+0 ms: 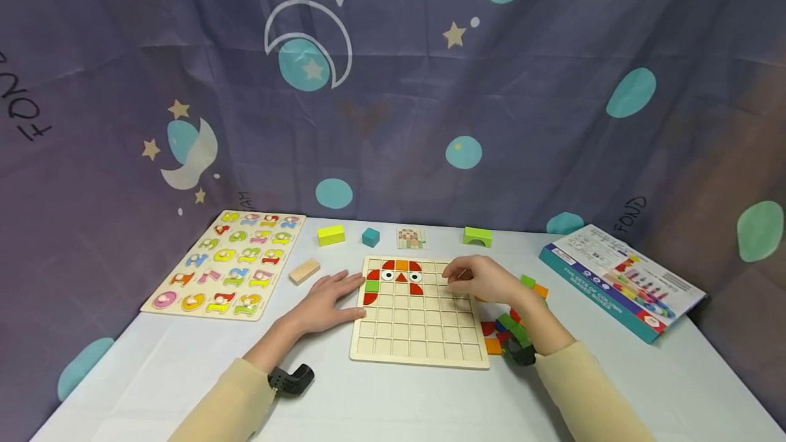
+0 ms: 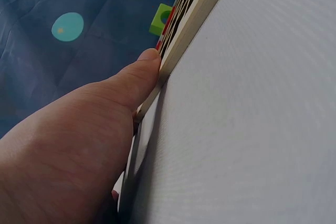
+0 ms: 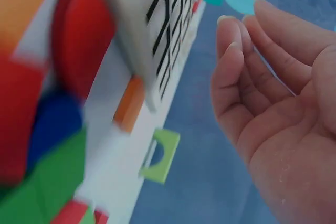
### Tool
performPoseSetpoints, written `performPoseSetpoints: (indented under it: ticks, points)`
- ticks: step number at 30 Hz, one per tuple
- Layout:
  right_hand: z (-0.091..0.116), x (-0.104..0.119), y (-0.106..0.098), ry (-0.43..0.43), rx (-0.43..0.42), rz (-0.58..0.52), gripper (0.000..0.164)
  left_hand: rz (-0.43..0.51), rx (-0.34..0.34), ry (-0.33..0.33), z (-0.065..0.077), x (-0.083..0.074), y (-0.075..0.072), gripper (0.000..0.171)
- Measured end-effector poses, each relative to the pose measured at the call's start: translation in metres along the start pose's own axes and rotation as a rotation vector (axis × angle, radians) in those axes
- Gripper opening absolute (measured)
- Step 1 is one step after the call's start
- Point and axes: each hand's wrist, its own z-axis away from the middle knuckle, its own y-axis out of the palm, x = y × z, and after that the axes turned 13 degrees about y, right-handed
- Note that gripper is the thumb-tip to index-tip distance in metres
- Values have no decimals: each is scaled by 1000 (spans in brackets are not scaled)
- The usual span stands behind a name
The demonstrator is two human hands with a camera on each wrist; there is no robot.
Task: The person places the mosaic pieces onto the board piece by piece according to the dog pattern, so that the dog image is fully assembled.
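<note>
A wooden grid board [image 1: 424, 350] lies in the middle of the table. In its upper left cells sit red rounded pieces [image 1: 370, 299], two eye tiles [image 1: 387, 275], a small red triangle [image 1: 401, 278], an orange square [image 1: 402, 265] and a green square [image 1: 372, 286]. My left hand [image 1: 325, 303] rests at the board's left edge with straight fingers; its thumb [image 2: 142, 74] touches the rim. Above the board's upper right cells hovers my right hand [image 1: 488, 280], fingers loosely bent. In the right wrist view nothing shows between those fingers [image 3: 231, 40].
Loose coloured pieces [image 1: 516, 329] lie right of the board. Behind it are a yellow block [image 1: 331, 235], teal cube [image 1: 370, 237], picture card [image 1: 411, 239] and green arch [image 1: 477, 236]. A plain wooden block [image 1: 303, 271] and number puzzle [image 1: 209, 278] lie left; a box [image 1: 620, 278] lies right.
</note>
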Motion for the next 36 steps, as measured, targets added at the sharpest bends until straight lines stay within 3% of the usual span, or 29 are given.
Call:
performPoseSetpoints:
  ticks: [15, 22, 36]
  points:
    - [51, -41, -12, 24, 77, 21, 18, 5, 6, -7, 0, 1, -1, 74]
    - [58, -50, -6, 29, 97, 39, 14, 15, 20, -26, 0, 2, 0, 75]
    - [60, -47, 2, 108, 88, 101, 19, 2, 21, -36, 0, 3, 2, 75]
